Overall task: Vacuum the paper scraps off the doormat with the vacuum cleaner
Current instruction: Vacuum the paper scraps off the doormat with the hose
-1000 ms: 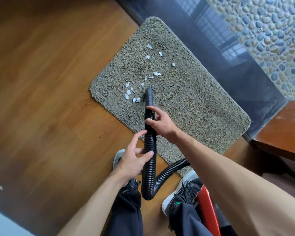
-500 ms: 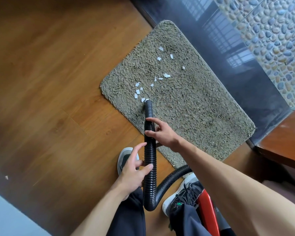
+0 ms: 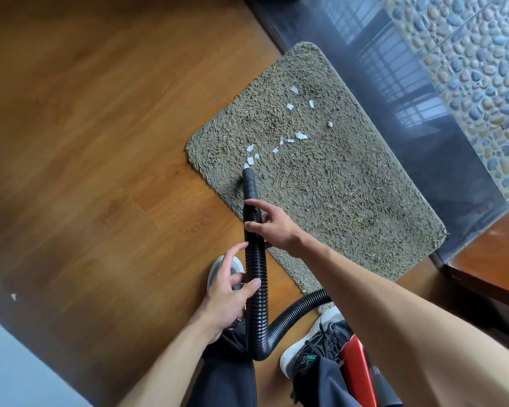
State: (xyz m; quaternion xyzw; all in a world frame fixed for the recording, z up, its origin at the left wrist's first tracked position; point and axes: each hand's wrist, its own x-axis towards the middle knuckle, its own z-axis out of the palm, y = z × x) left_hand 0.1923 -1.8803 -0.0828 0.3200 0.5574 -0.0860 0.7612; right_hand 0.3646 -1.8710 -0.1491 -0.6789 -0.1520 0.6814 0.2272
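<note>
Bare forearms (image 3: 394, 306), uncovered up to the frame edge. Dark loose fabric trousers (image 3: 227, 380). Past the trousers' hems, low black mesh sneakers (image 3: 321, 345) with pale rubber soles and toe caps, black laces; small green mark (image 3: 309, 358) beside the right hem.

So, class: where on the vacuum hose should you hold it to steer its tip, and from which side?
Grip the ribbed hose behind its smooth tip, coming from the right, as the right hand does: ribs should give purchase, and the hose runs straight there. The left hand steadies it before the bend.
</note>
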